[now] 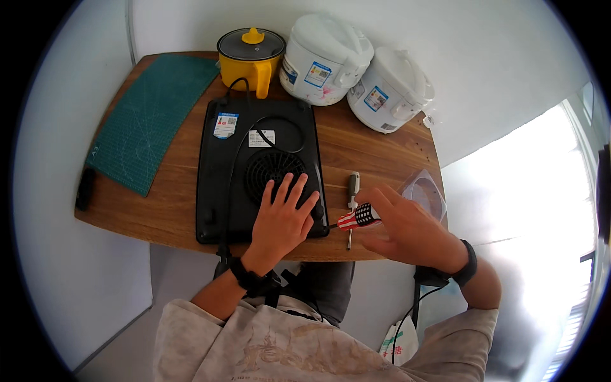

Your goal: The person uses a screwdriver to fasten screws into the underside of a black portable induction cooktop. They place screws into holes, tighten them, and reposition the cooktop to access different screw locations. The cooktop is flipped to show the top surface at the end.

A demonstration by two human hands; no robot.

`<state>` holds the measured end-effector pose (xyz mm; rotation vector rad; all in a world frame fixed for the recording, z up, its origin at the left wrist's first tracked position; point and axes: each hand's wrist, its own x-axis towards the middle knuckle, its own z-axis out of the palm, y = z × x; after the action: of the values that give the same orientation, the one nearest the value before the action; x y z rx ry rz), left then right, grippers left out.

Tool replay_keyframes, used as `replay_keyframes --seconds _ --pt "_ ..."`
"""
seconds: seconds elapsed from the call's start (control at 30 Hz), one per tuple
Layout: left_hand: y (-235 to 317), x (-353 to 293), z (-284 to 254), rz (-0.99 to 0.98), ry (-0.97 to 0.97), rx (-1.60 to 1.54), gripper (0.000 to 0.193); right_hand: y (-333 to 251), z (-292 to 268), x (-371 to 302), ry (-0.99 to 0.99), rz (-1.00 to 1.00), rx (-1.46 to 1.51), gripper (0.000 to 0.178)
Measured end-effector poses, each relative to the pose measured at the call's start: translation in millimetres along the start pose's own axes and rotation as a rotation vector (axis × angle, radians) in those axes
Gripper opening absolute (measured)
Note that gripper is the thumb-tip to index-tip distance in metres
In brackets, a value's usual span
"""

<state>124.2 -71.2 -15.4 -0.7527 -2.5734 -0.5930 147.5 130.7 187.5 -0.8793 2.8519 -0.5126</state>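
Note:
A black induction cooker (213,184) lies upside down on the wooden table, its round fan grille (259,170) and two labels facing up. My left hand (280,219) rests on it at the near right, fingers spread over the edge of the grille. A black power cord (235,167) loops across the cooker's underside. In my right hand (410,230) is a screwdriver (359,218) with a striped red-and-white, star-patterned handle. Its shaft points left at the cooker's near right corner; whether the tip touches is unclear. Partly behind it lies a second screwdriver (354,183) with a grey handle.
At the back stand a yellow pot (238,69) with a glass lid and two white rice cookers (324,57). A green cutting mat (153,114) covers the table's left. Beyond my right hand sits a clear plastic container (428,194). The table's front edge (172,235) is close to me.

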Motion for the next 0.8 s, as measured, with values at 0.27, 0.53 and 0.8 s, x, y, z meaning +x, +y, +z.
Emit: replay_keyframes --seconds 0.27,0.53,0.8 --pt "1 1 0 0.002 0.0 0.005 0.042 3 -3 -2 -0.05 0.097 -0.051 0.042" --pt "0 1 -1 0.006 -0.001 0.011 0.042 9 -2 -3 -0.092 0.086 -0.004 0.045" --pt "0 1 -2 0.01 0.006 0.017 0.04 -1 -5 -3 -0.176 0.194 -0.191 0.039"
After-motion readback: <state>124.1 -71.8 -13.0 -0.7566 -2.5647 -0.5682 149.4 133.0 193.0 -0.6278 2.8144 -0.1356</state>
